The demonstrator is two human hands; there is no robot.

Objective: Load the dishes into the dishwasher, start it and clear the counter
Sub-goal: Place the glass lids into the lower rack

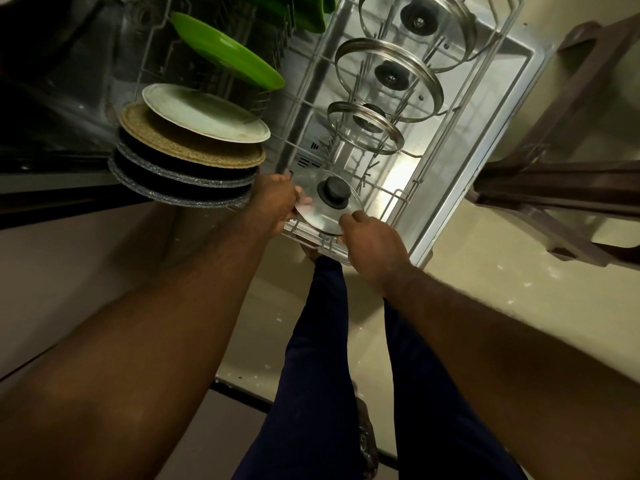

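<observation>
Head view: glass lid [329, 213], edges partly behind left hand [273, 202] and right hand [372, 244].

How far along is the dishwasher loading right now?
Done: three glass lids and a row of plates stand in the pulled-out rack. In hand: the left hand and right hand grip a fourth lid at the rack's near end. Left: seat it, slide the rack in, close up, start the wash, then clear up.
</observation>
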